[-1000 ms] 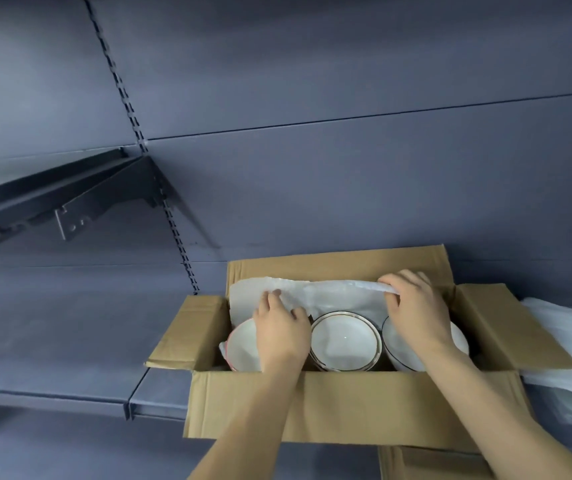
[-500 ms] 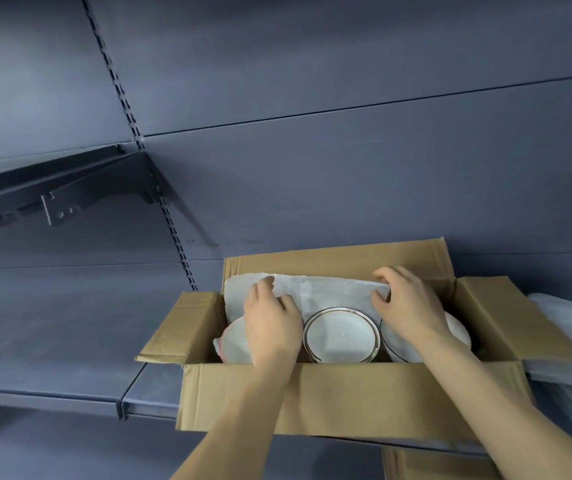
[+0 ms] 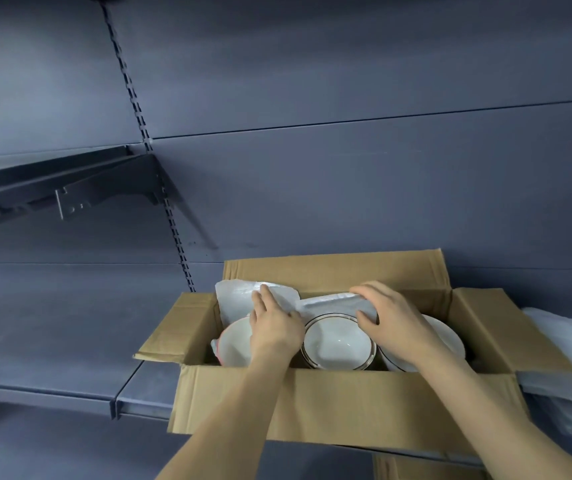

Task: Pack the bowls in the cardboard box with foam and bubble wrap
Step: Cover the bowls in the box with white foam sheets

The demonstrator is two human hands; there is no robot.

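Foam sheet half-folded over three bare bowls: chipping is my worry.

My right hand [image 3: 395, 323] has its fingers curled round the foam sheet [image 3: 333, 304] edge at 12 o'clock in the cardboard box [image 3: 346, 403]; my left hand [image 3: 272, 327] lies flat on the foam, fingers straight. The middle bowl [image 3: 338, 344] sits between two others, nearly rim to rim; pressing down unevenly could knock rims together, or the foam could slip behind them.

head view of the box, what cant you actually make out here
- Right bowl: mostly hidden in the head view by the right hand.
- Left bowl: its right side is covered by the left hand.
- Cardboard box floor: hidden by the bowls and the near wall.
- Foam sheet: its lower part drops out of sight behind the bowls.
- White packing material: cut off by the right edge.
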